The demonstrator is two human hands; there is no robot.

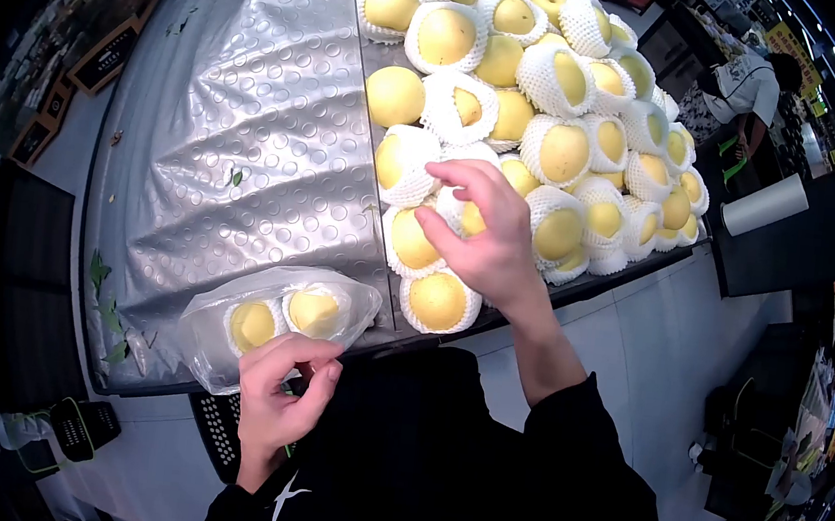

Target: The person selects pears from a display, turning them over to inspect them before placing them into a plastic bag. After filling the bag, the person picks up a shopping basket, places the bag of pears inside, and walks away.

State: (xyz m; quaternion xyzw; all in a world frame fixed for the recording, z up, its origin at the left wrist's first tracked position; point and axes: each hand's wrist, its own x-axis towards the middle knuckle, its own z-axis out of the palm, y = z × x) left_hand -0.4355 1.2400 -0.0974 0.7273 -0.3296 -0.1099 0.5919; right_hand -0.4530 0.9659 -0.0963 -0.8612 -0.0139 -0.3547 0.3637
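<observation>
My left hand (286, 389) is closed on the gathered edge of a clear plastic bag (361, 303) at the front of the stand. Two yellow pears (312, 309) in white foam nets lie inside it. Farther right, my right hand (486, 227) hovers over the near left side of the pear pile, thumb and fingers curved and apart. Right by its fingertips are a netted pear (390, 162) and, just below, another netted pear (415, 238). One more netted pear (437, 301) rests at the stand's front edge. Part of the pile is hidden behind my right hand.
Silvery bubble-textured sheeting (251, 114) covers the stand's left half, with a few loose leaves (111, 316). Netted pears (563, 154) are heaped on the right. Beyond them stands a person (750, 92) near a white roll (765, 206). A black basket (85, 429) sits lower left.
</observation>
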